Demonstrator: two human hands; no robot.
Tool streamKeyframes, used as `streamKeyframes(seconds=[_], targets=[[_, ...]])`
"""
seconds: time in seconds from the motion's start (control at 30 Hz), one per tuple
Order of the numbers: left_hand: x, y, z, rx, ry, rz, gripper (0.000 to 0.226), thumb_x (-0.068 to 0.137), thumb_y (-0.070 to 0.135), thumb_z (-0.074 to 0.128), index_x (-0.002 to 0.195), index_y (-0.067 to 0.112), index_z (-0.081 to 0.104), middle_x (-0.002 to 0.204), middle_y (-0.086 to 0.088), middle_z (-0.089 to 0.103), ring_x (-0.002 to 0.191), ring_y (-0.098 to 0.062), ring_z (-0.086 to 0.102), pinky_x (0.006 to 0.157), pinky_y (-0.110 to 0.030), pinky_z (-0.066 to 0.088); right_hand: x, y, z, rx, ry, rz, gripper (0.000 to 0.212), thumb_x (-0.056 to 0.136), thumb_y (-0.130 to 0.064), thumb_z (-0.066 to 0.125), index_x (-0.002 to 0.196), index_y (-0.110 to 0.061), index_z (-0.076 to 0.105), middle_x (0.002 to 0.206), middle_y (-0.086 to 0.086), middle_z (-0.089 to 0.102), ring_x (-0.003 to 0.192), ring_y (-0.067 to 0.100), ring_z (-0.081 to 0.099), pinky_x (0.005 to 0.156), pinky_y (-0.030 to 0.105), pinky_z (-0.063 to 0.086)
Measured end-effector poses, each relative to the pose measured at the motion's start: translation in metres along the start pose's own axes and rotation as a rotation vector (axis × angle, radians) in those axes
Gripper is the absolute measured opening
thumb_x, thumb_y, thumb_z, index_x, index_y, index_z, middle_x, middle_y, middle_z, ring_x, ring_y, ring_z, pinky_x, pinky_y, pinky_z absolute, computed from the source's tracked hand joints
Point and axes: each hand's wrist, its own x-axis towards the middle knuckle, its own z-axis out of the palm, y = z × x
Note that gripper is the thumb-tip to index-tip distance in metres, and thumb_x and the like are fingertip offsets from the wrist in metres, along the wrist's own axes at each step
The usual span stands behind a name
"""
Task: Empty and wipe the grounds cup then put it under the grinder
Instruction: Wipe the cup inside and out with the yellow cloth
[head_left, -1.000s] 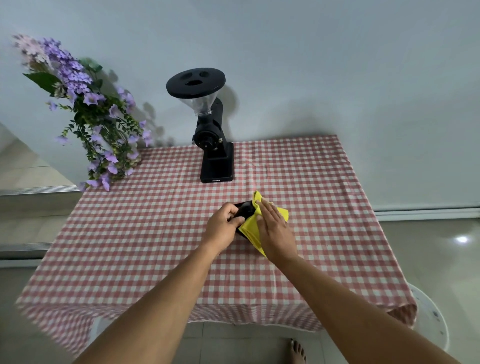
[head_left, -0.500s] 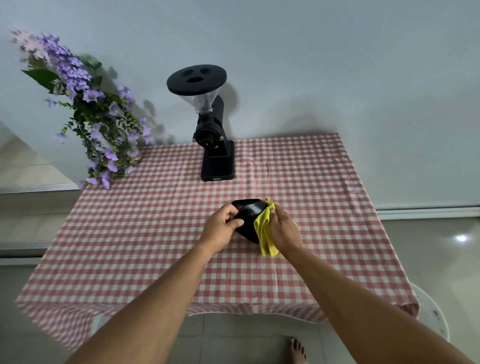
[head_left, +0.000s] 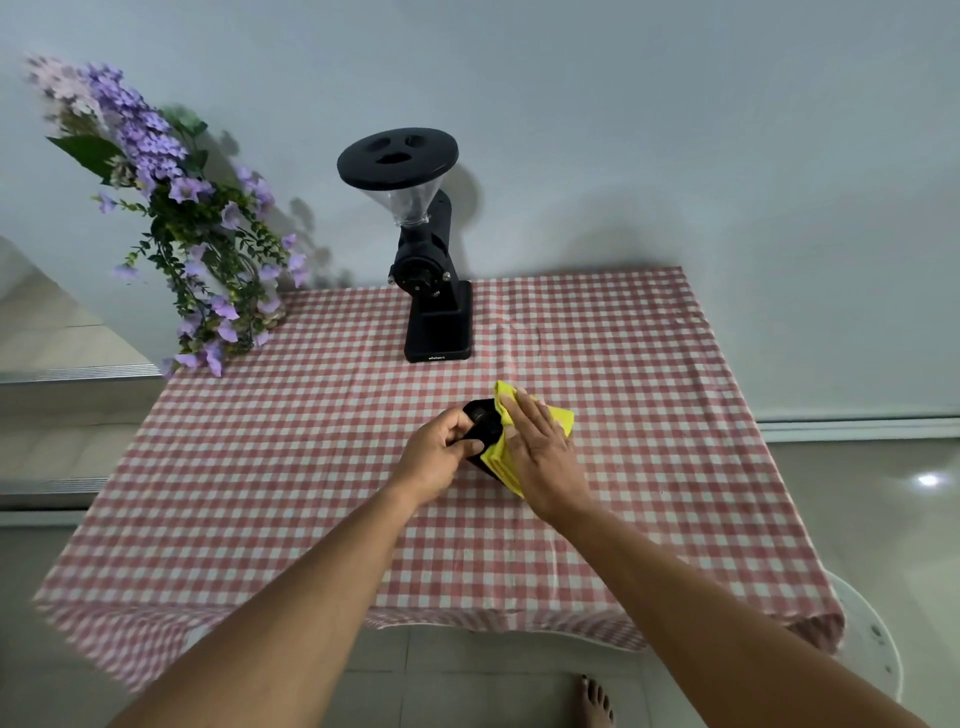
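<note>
Both forearms reach forward, the left hand (head_left: 435, 457) curled closed (thumb up front), the right hand (head_left: 540, 452) flat, fingers extended.

Black grounds cup (head_left: 482, 422), tilted, cloth-covered.

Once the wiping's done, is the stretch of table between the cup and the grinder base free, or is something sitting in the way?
Nothing visible blocks it. The grounds cup is held in the left hand with the yellow cloth under the right hand; only bare checked tablecloth lies between it and the grinder.
</note>
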Motion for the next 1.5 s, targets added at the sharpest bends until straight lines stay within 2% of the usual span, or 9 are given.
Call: streamKeyframes(seconds=[0.27, 0.43, 0.6, 0.73, 0.83, 1.03, 1.2, 1.37, 1.5], targets=[[0.000, 0.010, -0.006, 0.008, -0.083, -0.120, 0.014, 0.092, 0.025, 0.066, 0.102, 0.028, 0.057, 0.110, 0.000, 0.068, 0.106, -0.017, 0.064, 0.094, -0.034, 0.052, 0.006, 0.019, -0.009, 0.132, 0.044, 0.249, 0.050, 0.103, -0.046, 0.022, 0.152, -0.035, 0.027, 0.159, -0.013, 0.026, 0.145, 0.014, 0.028, 0.115, 0.039, 0.028], [-0.001, 0.026, 0.001, 0.047, -0.049, -0.209, 0.050, 0.082, 0.068, 0.061, 0.114, 0.031, 0.055, 0.111, 0.013, 0.059, 0.101, -0.008, 0.058, 0.073, -0.024, 0.044, -0.005, 0.011, 0.002, 0.092, 0.092, 0.161, 0.049, 0.103, -0.046, 0.024, 0.151, -0.038, 0.023, 0.160, -0.018, 0.020, 0.144, 0.010, 0.028, 0.109, 0.036, 0.036], [0.001, 0.015, 0.002, 0.108, -0.038, -0.169, 0.026, 0.091, 0.039, 0.070, 0.113, 0.027, 0.062, 0.122, 0.004, 0.064, 0.110, -0.017, 0.063, 0.094, -0.035, 0.054, -0.016, 0.018, 0.010, 0.052, 0.099, 0.077, 0.048, 0.104, -0.041, 0.024, 0.152, -0.035, 0.023, 0.159, -0.015, 0.023, 0.147, 0.010, 0.022, 0.112, 0.033, 0.034], [-0.002, 0.008, -0.001, 0.149, -0.051, -0.125, 0.021, 0.092, 0.037, 0.070, 0.109, 0.029, 0.062, 0.120, 0.006, 0.065, 0.111, -0.016, 0.062, 0.094, -0.035, 0.052, -0.010, 0.016, 0.003, 0.163, 0.121, 0.177, 0.047, 0.104, -0.040, 0.025, 0.150, -0.030, 0.034, 0.154, -0.006, 0.038, 0.142, 0.016, 0.034, 0.111, 0.032, 0.031], [-0.005, 0.004, 0.002, 0.199, -0.031, -0.094, 0.020, 0.093, 0.036, 0.069, 0.110, 0.031, 0.060, 0.118, 0.007, 0.066, 0.111, -0.017, 0.063, 0.095, -0.039, 0.053, -0.011, 0.004, 0.009, -0.020, 0.128, 0.017, 0.048, 0.105, -0.039, 0.026, 0.150, -0.028, 0.031, 0.158, -0.010, 0.028, 0.148, 0.010, 0.019, 0.115, 0.026, 0.017], [-0.009, 0.001, 0.004, 0.179, -0.054, -0.128, 0.057, 0.095, 0.037, 0.066, 0.146, 0.032, 0.041, 0.150, -0.003, 0.051, 0.133, -0.023, 0.052, 0.107, -0.039, 0.047, -0.001, 0.012, 0.002, 0.180, 0.132, 0.197, 0.048, 0.104, -0.038, 0.025, 0.150, -0.026, 0.034, 0.155, -0.004, 0.037, 0.144, 0.015, 0.031, 0.117, 0.039, 0.027], [-0.008, -0.001, 0.001, 0.184, -0.108, -0.159, 0.066, 0.099, 0.034, 0.061, 0.158, 0.022, 0.033, 0.154, -0.006, 0.050, 0.139, -0.023, 0.049, 0.115, -0.043, 0.041, -0.004, 0.004, 0.015, -0.018, 0.099, -0.010, 0.048, 0.104, -0.041, 0.026, 0.151, -0.029, 0.030, 0.158, -0.012, 0.025, 0.148, 0.005, 0.013, 0.107, 0.008, -0.006], [-0.009, -0.003, 0.001, 0.157, -0.130, -0.168, 0.072, 0.098, 0.032, 0.063, 0.160, 0.026, 0.026, 0.161, -0.005, 0.040, 0.145, -0.024, 0.042, 0.120, -0.044, 0.035, 0.004, 0.016, -0.002, 0.197, 0.098, 0.231, 0.046, 0.104, -0.040, 0.027, 0.148, -0.031, 0.037, 0.150, -0.005, 0.044, 0.139, 0.017, 0.039, 0.108, 0.030, 0.031], [-0.007, -0.005, 0.000, 0.182, -0.138, -0.136, 0.070, 0.099, 0.030, 0.062, 0.159, 0.027, 0.026, 0.160, -0.003, 0.041, 0.145, -0.023, 0.043, 0.119, -0.042, 0.036, -0.003, 0.006, 0.006, 0.062, 0.051, 0.012, 0.048, 0.104, -0.045, 0.025, 0.151, -0.034, 0.028, 0.157, -0.017, 0.025, 0.144, -0.002, 0.011, 0.114, 0.024, 0.010]])
